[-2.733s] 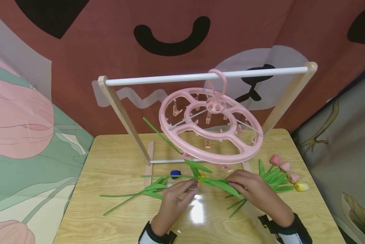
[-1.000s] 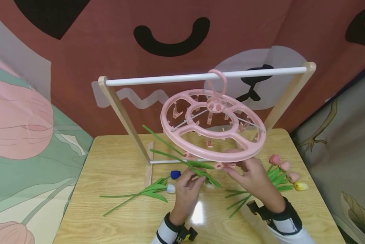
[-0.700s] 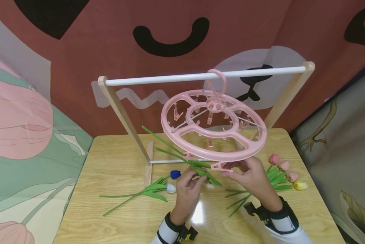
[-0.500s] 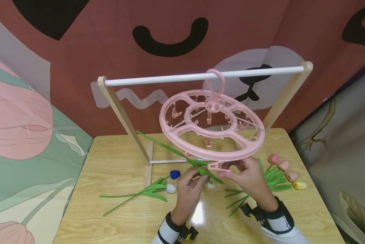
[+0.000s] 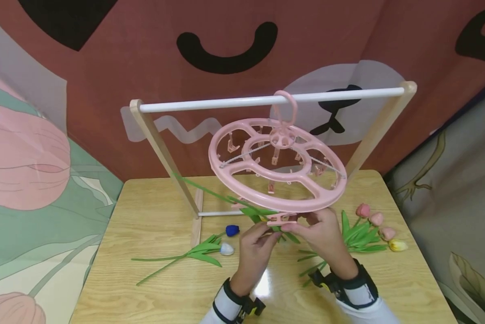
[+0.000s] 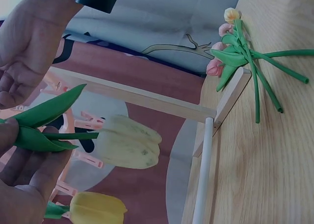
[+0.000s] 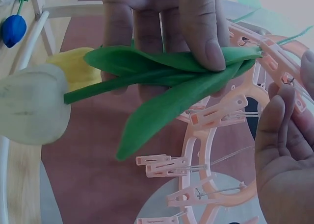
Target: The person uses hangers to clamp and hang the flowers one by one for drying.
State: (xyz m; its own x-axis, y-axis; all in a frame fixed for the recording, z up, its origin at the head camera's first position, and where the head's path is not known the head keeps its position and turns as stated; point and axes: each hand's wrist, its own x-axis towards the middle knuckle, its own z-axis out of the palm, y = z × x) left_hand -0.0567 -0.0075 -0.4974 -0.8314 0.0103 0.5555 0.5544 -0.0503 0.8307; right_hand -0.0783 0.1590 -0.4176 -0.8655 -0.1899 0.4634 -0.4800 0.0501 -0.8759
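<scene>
My left hand [image 5: 255,252] pinches an artificial white tulip [image 6: 130,141] by its green leaves and stem, with the bloom hanging down. My right hand [image 5: 321,236] pinches a pink clothespin [image 5: 282,219] that hangs from the near rim of the round pink drying hanger [image 5: 274,202]. In the right wrist view the clothespin's tip meets the tulip's stem where the leaves begin; whether it bites on it is hard to tell. Beside it, a yellow tulip [image 7: 76,69] hangs from the hanger.
The hanger hooks over the white bar [image 5: 210,104] of a wooden-legged rack. On the table [image 5: 145,216], a blue tulip [image 5: 232,230] and another white tulip [image 5: 226,249] lie left. Several pink tulips [image 5: 376,219] and a pale yellow one [image 5: 398,245] lie right.
The right hand has left the tulip for the clothespin and brought it leftward to the stem. The left hand has turned the tulip bloom-down, and the hanger has swung slightly left.
</scene>
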